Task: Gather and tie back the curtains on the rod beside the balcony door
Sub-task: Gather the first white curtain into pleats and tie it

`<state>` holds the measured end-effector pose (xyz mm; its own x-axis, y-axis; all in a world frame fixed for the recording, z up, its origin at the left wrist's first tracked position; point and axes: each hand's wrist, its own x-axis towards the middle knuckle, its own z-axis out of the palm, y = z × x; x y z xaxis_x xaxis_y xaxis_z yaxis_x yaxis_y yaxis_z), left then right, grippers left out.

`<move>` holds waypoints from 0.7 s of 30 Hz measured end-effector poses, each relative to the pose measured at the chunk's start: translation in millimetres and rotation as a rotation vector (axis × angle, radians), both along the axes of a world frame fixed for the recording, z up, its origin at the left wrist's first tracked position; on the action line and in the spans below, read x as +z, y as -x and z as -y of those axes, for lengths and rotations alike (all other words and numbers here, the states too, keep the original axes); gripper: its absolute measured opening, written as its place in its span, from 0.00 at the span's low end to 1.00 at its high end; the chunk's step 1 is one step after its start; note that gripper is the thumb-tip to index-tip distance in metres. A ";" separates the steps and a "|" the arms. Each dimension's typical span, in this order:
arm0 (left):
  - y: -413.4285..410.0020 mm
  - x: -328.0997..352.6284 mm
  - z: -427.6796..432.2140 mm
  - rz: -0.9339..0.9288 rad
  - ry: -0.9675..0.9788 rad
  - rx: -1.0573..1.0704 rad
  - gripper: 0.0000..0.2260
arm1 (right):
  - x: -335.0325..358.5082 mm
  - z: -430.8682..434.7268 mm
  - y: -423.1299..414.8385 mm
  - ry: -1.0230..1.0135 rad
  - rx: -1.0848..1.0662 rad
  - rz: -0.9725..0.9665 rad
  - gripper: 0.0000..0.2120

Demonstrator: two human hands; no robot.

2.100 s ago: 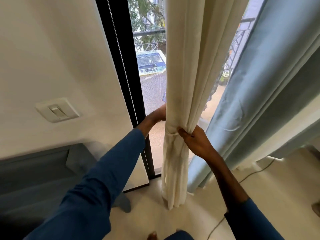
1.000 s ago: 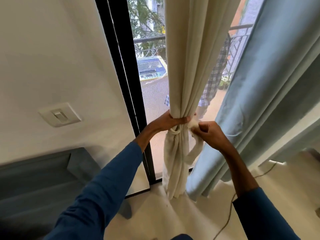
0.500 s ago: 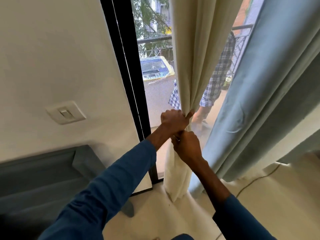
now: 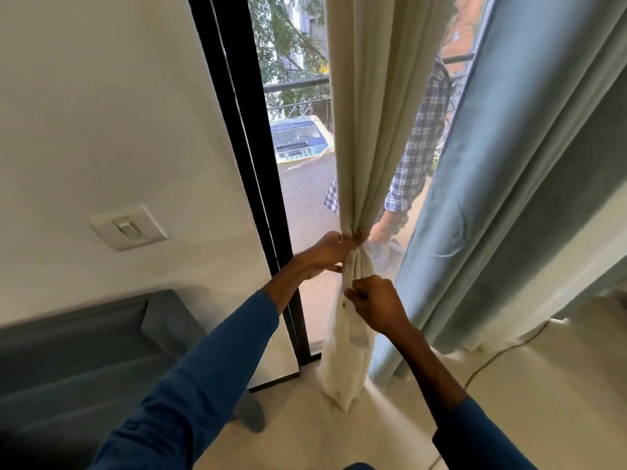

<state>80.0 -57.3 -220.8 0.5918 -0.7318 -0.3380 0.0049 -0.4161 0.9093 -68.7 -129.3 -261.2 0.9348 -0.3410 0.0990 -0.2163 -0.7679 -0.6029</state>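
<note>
A cream curtain (image 4: 373, 130) hangs gathered into a narrow bunch in front of the balcony door (image 4: 237, 147). My left hand (image 4: 327, 251) grips the bunch at its cinched waist, fingers curled round the cloth. Just below, my right hand (image 4: 375, 305) pinches a strip of the same cream cloth, the tie-back (image 4: 346, 281), against the bunch. The knot itself is hidden behind my left hand. A blue-grey curtain (image 4: 509, 198) hangs loose to the right, untouched.
A black door frame (image 4: 217, 79) stands left of the curtain, with a wall switch (image 4: 129, 228) on the white wall. A grey sofa (image 4: 84, 351) fills the lower left. A person in a checked shirt (image 4: 424, 147) stands outside. A cable (image 4: 502, 354) runs over the floor.
My right hand has slid down from just under my left hand and now pinches the tie strip lower on the bunch. My left hand keeps gripping the cinched waist.
</note>
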 end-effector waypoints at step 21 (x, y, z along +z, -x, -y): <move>-45.0 23.4 -22.3 1.131 -0.401 -0.329 0.15 | 38.8 49.3 -32.4 -0.535 0.066 0.123 0.16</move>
<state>125.0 -35.0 -197.5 0.5047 -0.8633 0.0079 -0.8550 -0.4985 0.1432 -36.3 -178.6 -222.4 0.9485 -0.3145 0.0377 -0.0816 -0.3575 -0.9303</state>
